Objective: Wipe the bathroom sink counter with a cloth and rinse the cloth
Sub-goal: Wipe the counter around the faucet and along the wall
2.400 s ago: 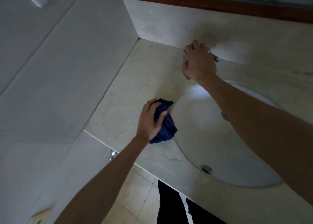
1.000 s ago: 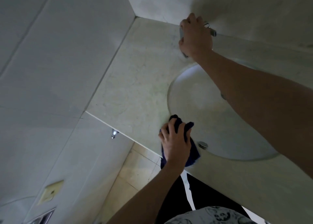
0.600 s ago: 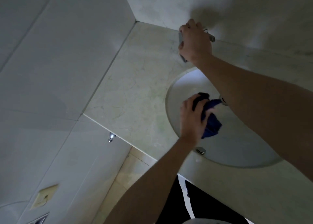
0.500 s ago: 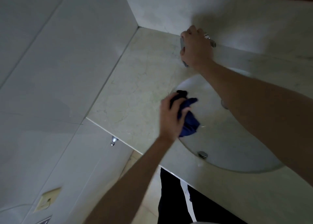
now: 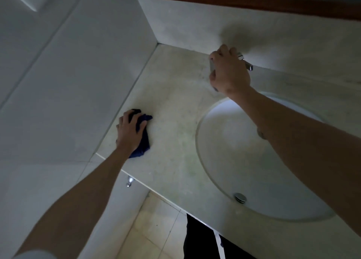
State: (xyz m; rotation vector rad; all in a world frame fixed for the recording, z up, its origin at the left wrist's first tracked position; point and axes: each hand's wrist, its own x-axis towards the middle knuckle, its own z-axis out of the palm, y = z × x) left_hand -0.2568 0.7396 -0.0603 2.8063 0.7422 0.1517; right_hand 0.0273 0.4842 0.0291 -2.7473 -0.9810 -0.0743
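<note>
Pale marble counter (image 5: pixel 175 110) runs from the tiled side wall (image 5: pixel 78 73) to the round white basin (image 5: pixel 244 161) sunk into it; overflow fitting (image 5: pixel 240 197) at the basin's near rim. Left hand (image 5: pixel 130 132) lies palm-down on the counter close to the side wall, fingers curled over a bunched dark blue cloth (image 5: pixel 143 141), pressing it to the marble. Right hand (image 5: pixel 229 73) is closed around the chrome faucet (image 5: pixel 246 62) behind the basin, only the lever tip showing past the knuckles.
</note>
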